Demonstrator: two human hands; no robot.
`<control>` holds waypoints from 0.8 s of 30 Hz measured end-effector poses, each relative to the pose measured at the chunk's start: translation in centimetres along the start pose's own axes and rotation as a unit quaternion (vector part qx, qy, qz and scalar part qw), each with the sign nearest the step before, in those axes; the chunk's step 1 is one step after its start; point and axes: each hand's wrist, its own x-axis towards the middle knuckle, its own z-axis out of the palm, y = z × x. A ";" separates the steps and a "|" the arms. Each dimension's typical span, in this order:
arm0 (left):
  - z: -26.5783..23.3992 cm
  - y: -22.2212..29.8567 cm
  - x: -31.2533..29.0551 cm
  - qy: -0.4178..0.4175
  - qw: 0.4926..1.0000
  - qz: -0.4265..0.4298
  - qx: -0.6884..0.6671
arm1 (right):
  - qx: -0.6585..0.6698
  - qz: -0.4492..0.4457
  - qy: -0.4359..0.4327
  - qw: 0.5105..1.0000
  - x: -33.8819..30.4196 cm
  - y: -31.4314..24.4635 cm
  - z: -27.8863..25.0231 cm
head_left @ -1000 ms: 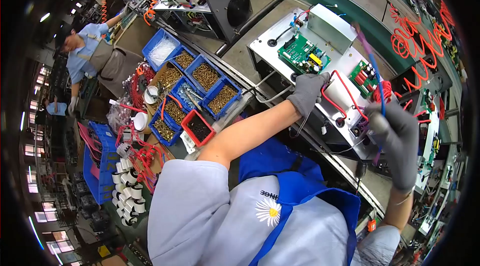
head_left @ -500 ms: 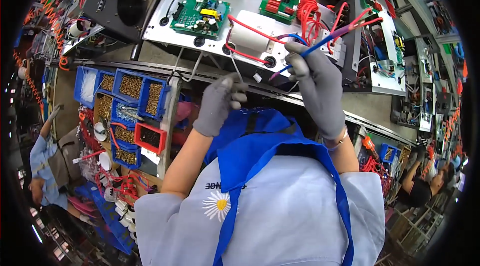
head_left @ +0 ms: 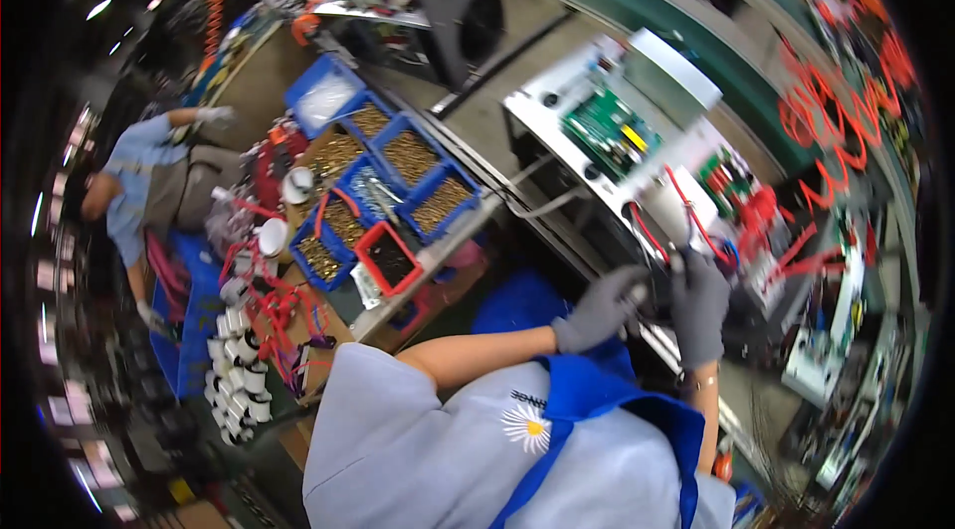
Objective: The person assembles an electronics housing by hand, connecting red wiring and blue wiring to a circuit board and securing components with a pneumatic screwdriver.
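Observation:
Gray knit gloves cover both hands, which are close together at the front edge of the white metal chassis (head_left: 557,111). My left hand (head_left: 600,312) has its fingers curled toward the right hand; whatever they pinch is blurred. Just to its right, my right hand (head_left: 700,310) points away from me, fingers drawn together beside the red wires (head_left: 696,216); what they grip cannot be made out. Beyond the fingertips is a white cylinder (head_left: 665,211) on the chassis. Farther back are a green circuit board (head_left: 607,136) with a yellow part and a second green board (head_left: 718,176).
Blue bins (head_left: 413,153) of brass-coloured screws and a red bin (head_left: 390,259) of dark parts stand to the left. Past them is a black-panelled unit (head_left: 460,7). Coiled orange hoses (head_left: 826,131) hang at right. A co-worker (head_left: 149,176) is at far left.
The view has swung left, so the chassis now appears farther right and the bins nearer the middle. My hands have come closer together. The blue-purple wire in my right hand no longer shows clearly.

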 end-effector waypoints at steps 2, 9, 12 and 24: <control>0.3 -2.0 0.9 0.001 1.000 0.012 0.016 | 0.043 -0.018 0.030 0.998 0.5 -1.3 -0.3; 0.7 -2.2 3.0 -0.093 0.995 -0.041 -0.024 | 0.070 -0.005 0.047 0.996 0.3 -1.8 0.6; 1.0 -2.3 3.4 -0.081 0.997 -0.017 0.008 | 0.104 0.000 0.090 0.991 0.1 -2.2 0.5; 1.8 -1.0 4.2 -0.038 0.985 -0.055 0.162 | 0.196 0.080 0.023 0.977 0.3 -0.9 1.6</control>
